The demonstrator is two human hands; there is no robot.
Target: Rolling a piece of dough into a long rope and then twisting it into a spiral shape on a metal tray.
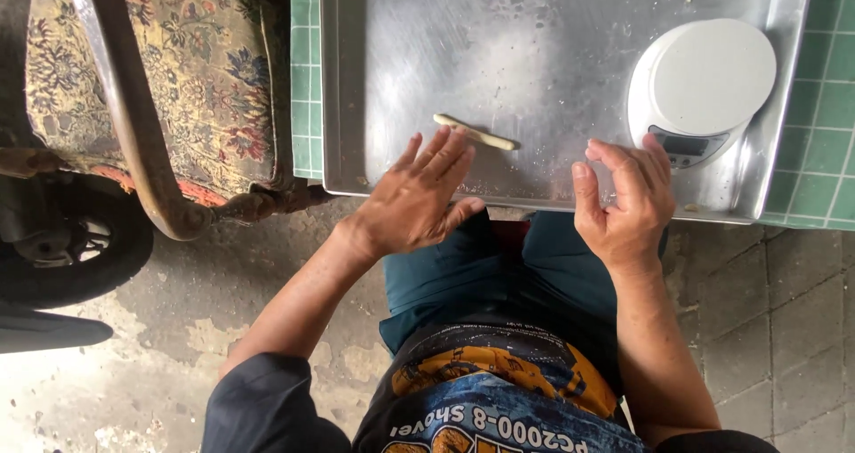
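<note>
On the green-tiled bench [828, 106] lies one large metal tray [534, 52], its shiny surface dusted here and there with flour, its near rim hanging toward the person. To the left of the bench stands one chair [151, 88] with worn floral upholstery and a curved, rusted metal frame; beneath it one dark wheel [62, 239] rests on the stained concrete floor [178, 346]. At the tray's right end sits one white digital kitchen scale [699, 88], round platform on top, small display facing the person. Two hands are over the tray's near edge, well apart from each other. The left hand [419, 199] is flat and spread, palm down, fingers stretched forward, its fingertips just at or touching the near end of the single strip of dough; it grips nothing. The right hand [628, 199] is loosely curled, fingers bent inward with the thumb alongside, hovering near the rim just below the scale's display; it seems to hold nothing, though whether something small is tucked in the palm cannot be told. One thin, pale strip of dough [475, 133], rolled into a short stick, lies slantwise on the tray a little left of centre, between the left hand's fingertips and the open metal beyond, well apart from the scale.
</note>
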